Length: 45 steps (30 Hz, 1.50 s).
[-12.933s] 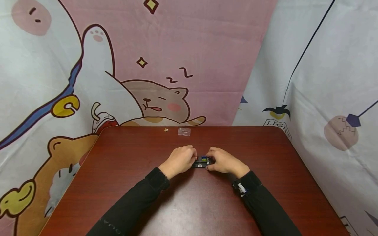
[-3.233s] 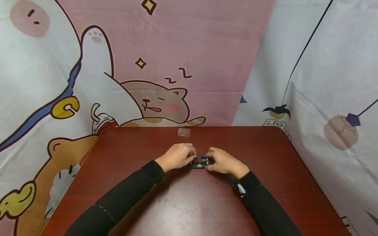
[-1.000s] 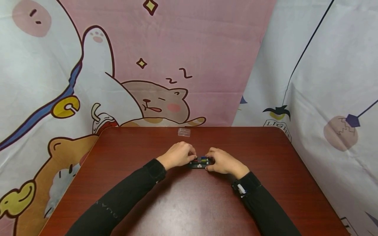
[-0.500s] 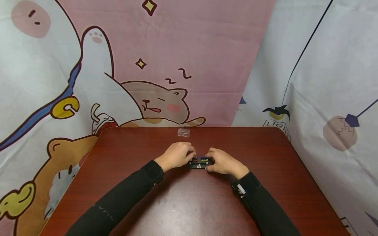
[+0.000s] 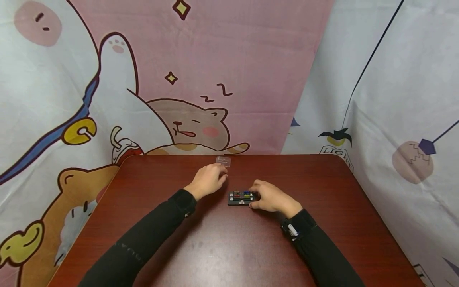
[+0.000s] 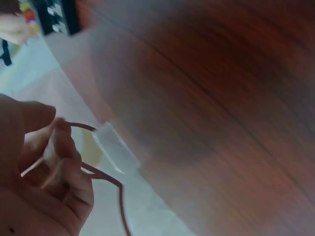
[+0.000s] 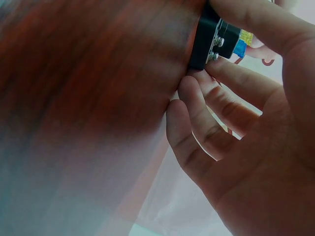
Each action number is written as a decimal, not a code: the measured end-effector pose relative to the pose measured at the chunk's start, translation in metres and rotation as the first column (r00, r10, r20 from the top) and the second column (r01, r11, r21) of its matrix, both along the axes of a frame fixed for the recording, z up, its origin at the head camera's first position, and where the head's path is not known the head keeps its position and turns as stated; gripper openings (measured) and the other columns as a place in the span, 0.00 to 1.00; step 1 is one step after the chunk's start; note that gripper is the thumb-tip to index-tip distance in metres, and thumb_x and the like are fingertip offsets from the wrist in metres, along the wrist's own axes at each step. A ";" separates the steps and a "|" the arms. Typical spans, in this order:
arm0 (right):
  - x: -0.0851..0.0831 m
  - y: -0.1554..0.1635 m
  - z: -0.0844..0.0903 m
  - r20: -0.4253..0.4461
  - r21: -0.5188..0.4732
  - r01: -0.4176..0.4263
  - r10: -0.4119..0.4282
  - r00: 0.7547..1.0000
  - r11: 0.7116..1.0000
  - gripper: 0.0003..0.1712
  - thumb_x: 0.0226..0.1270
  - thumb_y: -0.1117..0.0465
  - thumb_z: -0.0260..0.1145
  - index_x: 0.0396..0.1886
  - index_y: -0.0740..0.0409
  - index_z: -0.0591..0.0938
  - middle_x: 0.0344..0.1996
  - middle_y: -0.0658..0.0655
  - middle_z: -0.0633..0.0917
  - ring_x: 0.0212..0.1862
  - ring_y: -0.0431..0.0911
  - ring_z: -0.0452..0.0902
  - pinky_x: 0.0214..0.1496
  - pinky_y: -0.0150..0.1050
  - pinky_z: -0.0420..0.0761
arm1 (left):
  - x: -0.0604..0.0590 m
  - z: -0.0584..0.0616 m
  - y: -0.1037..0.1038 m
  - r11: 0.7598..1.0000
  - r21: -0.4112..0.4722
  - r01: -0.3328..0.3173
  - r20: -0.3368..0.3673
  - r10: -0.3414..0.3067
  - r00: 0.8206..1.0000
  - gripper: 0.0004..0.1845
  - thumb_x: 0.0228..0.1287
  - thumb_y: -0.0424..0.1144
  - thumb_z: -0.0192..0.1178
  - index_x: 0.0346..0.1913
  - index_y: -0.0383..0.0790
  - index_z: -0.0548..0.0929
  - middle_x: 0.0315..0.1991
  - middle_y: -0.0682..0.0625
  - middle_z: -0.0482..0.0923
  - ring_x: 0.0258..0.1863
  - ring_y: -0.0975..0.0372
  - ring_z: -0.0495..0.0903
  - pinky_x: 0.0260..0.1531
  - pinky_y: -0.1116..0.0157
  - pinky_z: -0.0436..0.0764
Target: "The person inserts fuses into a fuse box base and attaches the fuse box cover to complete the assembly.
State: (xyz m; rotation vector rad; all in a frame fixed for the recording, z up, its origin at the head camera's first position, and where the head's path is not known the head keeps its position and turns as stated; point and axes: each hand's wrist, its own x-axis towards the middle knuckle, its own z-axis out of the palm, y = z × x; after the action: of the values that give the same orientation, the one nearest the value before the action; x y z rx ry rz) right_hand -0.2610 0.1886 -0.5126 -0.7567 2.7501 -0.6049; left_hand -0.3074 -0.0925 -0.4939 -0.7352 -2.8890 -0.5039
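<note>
A black fuse block [image 5: 235, 203] lies on the table with coloured blade fuses in it; red ones sit on its left half, yellow and blue on its right. My right hand [image 5: 271, 198] grips the block's right end between thumb and fingers. In the right wrist view, its thumb and index finger flank the black block [image 7: 204, 42], where a blue fuse [image 7: 239, 48] and a yellow one show. Beyond the block, to the left, my left hand [image 5: 206, 180] hovers with loosely curled fingers and nothing visible in them. Just past its fingertips lies a clear plastic cover [image 5: 223, 161].
The reddish-brown wooden table [image 5: 301, 175] ends at its back edge just behind the clear cover. A cartoon-printed cloth [image 5: 261, 79] hangs behind and beside the table.
My left hand has left the fuse block and moved back and left towards the clear cover. My right hand stays on the block. Small pale pieces seen earliest beside the cover are gone.
</note>
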 end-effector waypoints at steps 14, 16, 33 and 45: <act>0.001 0.001 -0.001 0.009 -0.004 0.013 -0.013 1.000 1.000 0.30 0.70 0.49 0.80 0.67 0.54 0.87 0.53 0.49 0.82 0.48 0.43 0.76 0.56 0.48 0.80 | -0.045 -0.003 -0.012 0.994 -0.025 -0.111 -0.038 0.110 0.993 0.23 0.77 0.39 0.69 0.70 0.37 0.84 0.64 0.42 0.86 0.64 0.47 0.86 0.63 0.46 0.87; 0.002 0.001 -0.001 0.011 -0.002 0.013 -0.013 1.000 1.000 0.30 0.70 0.48 0.80 0.67 0.54 0.87 0.53 0.49 0.82 0.49 0.43 0.77 0.57 0.49 0.81 | -0.049 -0.003 -0.012 0.993 -0.039 -0.110 -0.010 0.110 0.994 0.24 0.77 0.39 0.69 0.72 0.38 0.83 0.66 0.42 0.85 0.66 0.46 0.85 0.65 0.46 0.85; 0.001 0.001 -0.001 -0.005 0.017 0.007 -0.006 1.000 1.000 0.30 0.70 0.48 0.79 0.68 0.53 0.87 0.53 0.48 0.82 0.50 0.43 0.76 0.58 0.47 0.80 | -0.076 -0.004 -0.015 0.987 -0.148 -0.059 0.090 0.073 0.993 0.26 0.78 0.37 0.68 0.75 0.39 0.81 0.69 0.41 0.84 0.70 0.47 0.83 0.71 0.46 0.82; 0.001 0.000 0.002 -0.019 0.019 -0.009 0.010 1.000 1.000 0.30 0.69 0.49 0.80 0.67 0.55 0.87 0.51 0.48 0.82 0.48 0.43 0.76 0.55 0.46 0.80 | -0.083 0.001 -0.009 0.976 -0.212 -0.049 0.135 0.079 0.988 0.25 0.79 0.36 0.67 0.75 0.40 0.82 0.68 0.40 0.83 0.71 0.46 0.82 0.70 0.46 0.83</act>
State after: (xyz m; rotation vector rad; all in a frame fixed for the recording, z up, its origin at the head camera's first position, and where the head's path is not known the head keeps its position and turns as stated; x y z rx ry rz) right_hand -0.2601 0.1888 -0.5107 -0.7751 2.7640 -0.5723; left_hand -0.3899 -0.1015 -0.4930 -0.6542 -3.1227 -0.2587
